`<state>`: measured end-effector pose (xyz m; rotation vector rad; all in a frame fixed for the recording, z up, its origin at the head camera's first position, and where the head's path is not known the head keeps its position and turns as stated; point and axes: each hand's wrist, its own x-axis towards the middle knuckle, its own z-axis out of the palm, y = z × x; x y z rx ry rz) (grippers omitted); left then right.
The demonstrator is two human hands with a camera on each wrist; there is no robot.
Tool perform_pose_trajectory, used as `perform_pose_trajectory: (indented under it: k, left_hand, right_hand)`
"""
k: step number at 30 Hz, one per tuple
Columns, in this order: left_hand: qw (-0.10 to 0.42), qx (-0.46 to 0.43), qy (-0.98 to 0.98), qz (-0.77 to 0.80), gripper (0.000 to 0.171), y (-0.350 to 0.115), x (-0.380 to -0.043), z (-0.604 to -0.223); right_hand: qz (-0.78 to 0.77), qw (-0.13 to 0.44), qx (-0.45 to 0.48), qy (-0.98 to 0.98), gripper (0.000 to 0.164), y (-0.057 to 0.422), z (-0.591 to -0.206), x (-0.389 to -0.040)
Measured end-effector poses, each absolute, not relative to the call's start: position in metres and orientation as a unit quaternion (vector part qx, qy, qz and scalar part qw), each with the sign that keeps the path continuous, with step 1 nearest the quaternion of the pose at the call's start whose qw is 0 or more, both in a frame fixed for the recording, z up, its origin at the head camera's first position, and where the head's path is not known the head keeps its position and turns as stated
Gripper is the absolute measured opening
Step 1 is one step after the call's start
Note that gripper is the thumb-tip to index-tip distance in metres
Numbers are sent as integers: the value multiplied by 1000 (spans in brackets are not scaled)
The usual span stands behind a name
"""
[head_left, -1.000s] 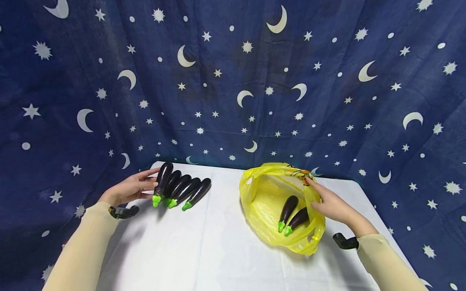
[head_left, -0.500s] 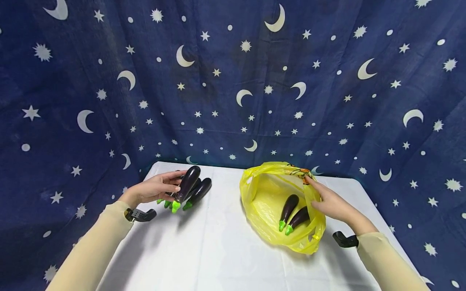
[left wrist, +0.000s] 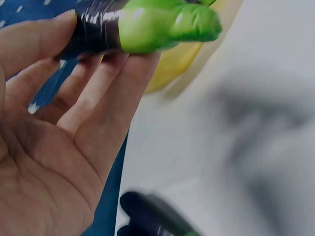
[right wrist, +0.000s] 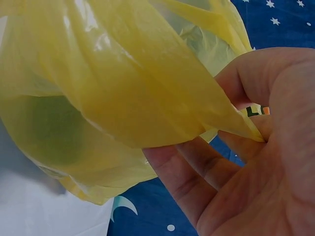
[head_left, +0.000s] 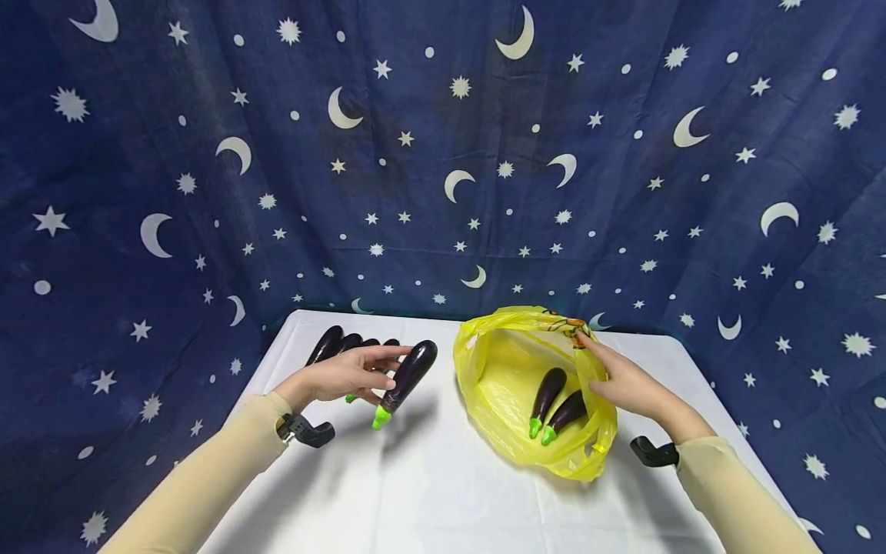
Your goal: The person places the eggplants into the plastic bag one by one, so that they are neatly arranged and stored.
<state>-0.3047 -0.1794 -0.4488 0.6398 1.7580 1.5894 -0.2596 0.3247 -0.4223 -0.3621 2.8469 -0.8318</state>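
My left hand [head_left: 354, 375] pinches a dark purple eggplant [head_left: 410, 375] between thumb and fingers, its green stem end [left wrist: 170, 27] pointing down toward me. The eggplant is held above the table, its shadow falling below it. My right hand [head_left: 626, 382] grips the rim of a yellow plastic bag [head_left: 498, 431], thumb on one side and fingers on the other. In the right wrist view the bag's edge [right wrist: 172, 132] runs between thumb and fingers. The bag's mouth gapes toward me. Two eggplants [head_left: 548, 396] lie inside, stems toward the front.
Behind my left hand several more eggplants [head_left: 325, 344] lie in a row on the white-covered table [head_left: 443, 508], partly hidden by that hand. A dark blue curtain [head_left: 415, 192] with moons and stars hangs along the back and sides.
My left hand has carried the eggplant rightward from the far left of the row, past the others, toward the bag. The right hand and the bag have stayed nearly still.
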Motion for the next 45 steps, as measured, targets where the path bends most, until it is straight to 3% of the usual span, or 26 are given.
perform_pose_trajectory:
  k: [19, 33, 45]
  left_hand:
    - [372, 270, 671, 582, 67, -50, -308, -479]
    - [374, 252, 652, 609, 65, -11, -311, -496]
    - [327, 229, 685, 610, 60, 19, -313, -501]
  right_hand:
    - [-261, 74, -129, 954, 94, 320, -423, -263]
    - [-262, 80, -127, 953, 93, 315, -410, -257]
    - [-268, 90, -113, 953, 94, 315, -411, -257]
